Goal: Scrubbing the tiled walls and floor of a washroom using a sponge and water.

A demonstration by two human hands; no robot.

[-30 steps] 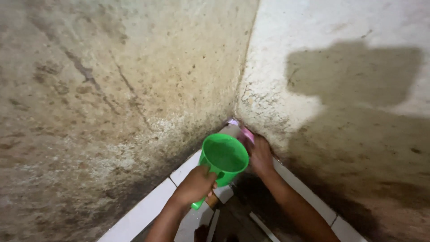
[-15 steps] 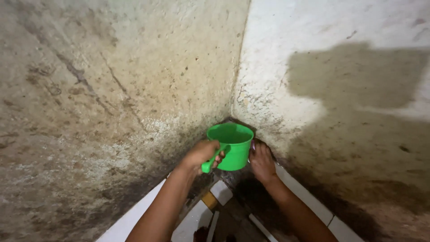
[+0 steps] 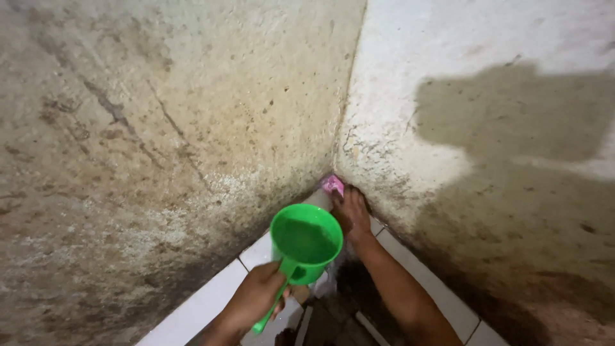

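The round green plastic dipper with a straight handle (image 3: 305, 242) sits just in front of the wall corner (image 3: 343, 160), above the white tiled ledge (image 3: 208, 298). The left hand (image 3: 253, 300) wraps its fingers tight around the handle, the natural place to grip. It looks light, stiff and probably wet-slick, tipping forward. The right hand (image 3: 351, 214), fingers pressed together, pushes a small pink pad-like thing (image 3: 332, 185) into the corner; it seems soft. One dipper, one pink piece, two hands.
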